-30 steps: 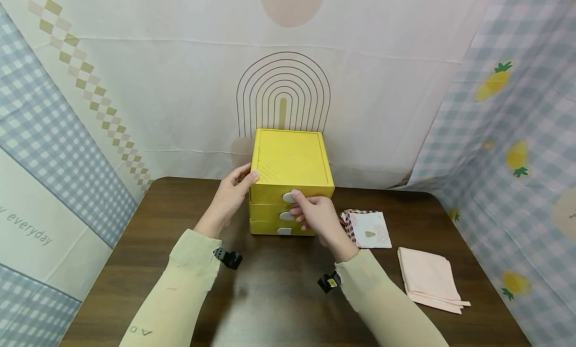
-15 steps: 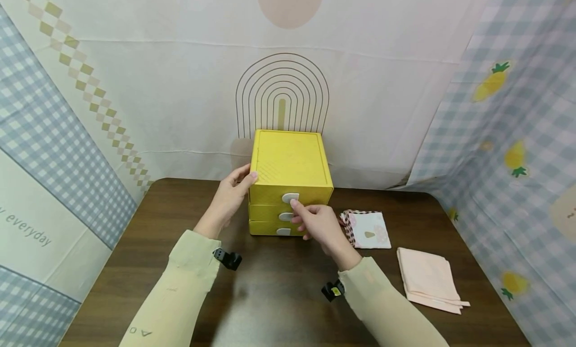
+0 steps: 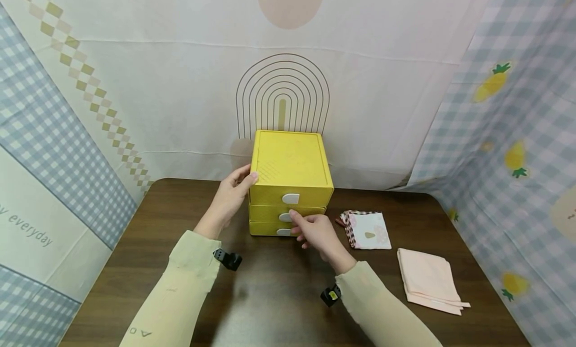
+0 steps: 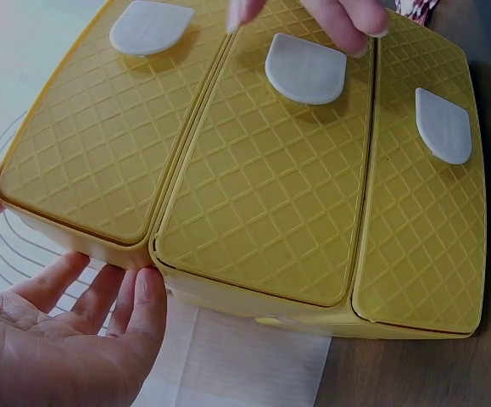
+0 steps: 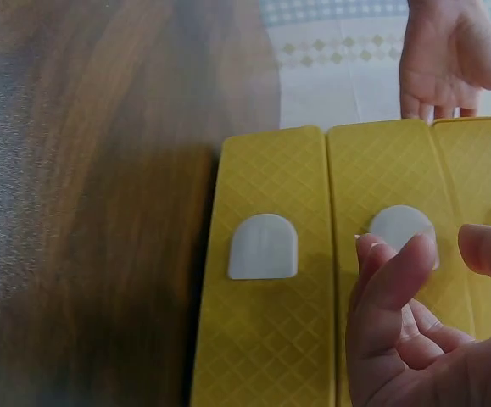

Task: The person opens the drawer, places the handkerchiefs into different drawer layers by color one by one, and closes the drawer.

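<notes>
A yellow drawer cabinet (image 3: 292, 157) with three stacked drawers stands against the back wall, each front bearing a white tab handle. My left hand (image 3: 229, 192) holds its upper left corner, thumb on the top edge and fingers along the side. My right hand (image 3: 317, 234) is in front of the cabinet, its thumb tip by the middle handle (image 4: 306, 69). In the right wrist view, thumb and bent forefinger stand apart, with nothing between them. Above it, the top handle (image 3: 290, 198) is uncovered; the bottom handle (image 5: 264, 247) is partly behind my fingers in the head view.
Right of the cabinet lies a folded white cloth (image 3: 371, 230) with a dark checked cloth (image 3: 348, 228) at its left edge. A folded pale pink cloth (image 3: 427, 279) lies nearer, on the right of the brown table (image 3: 270, 302). Patterned cloth walls enclose the back and sides.
My right hand has moved down from the top handle to the middle one, leaving the top handle in plain sight. The left hand stays at the cabinet's corner.
</notes>
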`<state>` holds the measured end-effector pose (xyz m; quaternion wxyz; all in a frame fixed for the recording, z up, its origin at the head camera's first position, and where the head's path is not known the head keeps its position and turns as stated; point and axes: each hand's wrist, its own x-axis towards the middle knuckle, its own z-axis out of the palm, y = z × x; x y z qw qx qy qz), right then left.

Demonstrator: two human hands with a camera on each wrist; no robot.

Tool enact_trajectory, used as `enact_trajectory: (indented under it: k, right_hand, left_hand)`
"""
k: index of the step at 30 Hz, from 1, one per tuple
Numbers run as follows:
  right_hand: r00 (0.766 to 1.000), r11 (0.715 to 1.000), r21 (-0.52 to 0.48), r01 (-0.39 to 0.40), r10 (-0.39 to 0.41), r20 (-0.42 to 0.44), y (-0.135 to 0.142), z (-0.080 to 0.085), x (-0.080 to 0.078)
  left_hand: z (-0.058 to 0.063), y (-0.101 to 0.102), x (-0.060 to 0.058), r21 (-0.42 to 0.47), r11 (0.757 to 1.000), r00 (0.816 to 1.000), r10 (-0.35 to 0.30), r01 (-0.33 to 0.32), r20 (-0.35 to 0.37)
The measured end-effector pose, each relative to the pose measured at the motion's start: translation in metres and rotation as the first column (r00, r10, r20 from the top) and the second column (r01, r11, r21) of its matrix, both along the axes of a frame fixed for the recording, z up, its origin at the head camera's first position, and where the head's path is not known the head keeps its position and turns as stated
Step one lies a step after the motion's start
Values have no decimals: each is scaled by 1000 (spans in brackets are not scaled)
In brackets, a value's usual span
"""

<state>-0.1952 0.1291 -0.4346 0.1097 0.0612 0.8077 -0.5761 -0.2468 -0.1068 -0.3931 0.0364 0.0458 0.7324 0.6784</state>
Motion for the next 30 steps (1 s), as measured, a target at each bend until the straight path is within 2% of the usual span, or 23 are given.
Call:
enact_trajectory:
  k: [3, 7, 11, 15, 21, 30]
  right_hand:
    - [1000, 1000, -31, 1, 0, 12, -2, -5, -1]
    - [999, 992, -123, 6, 0, 47, -6, -12, -2]
    - [996, 968, -247, 47, -25, 91, -11, -20, -2]
    - [991, 941, -323, 105, -74, 108, -17, -26, -1]
    - [989, 924, -357, 138, -113, 91, -23, -30, 1]
    - [988, 924, -353, 146, -117, 102, -23, -29, 9]
  left_hand:
    - [-1, 0, 0, 2, 1000, 1000, 2, -2, -1]
    - [-1, 0, 0, 4, 1000, 1000, 2, -2, 1]
    - [-1, 0, 0, 1, 1000, 1000, 5, -5, 4]
    - [-1, 1, 0, 10, 1000, 1000, 8, -8, 3]
    - [-2, 1, 0, 4, 1000, 1000, 9, -9, 7]
    - [-2, 0, 0, -2, 1000, 1000, -1, 1, 11]
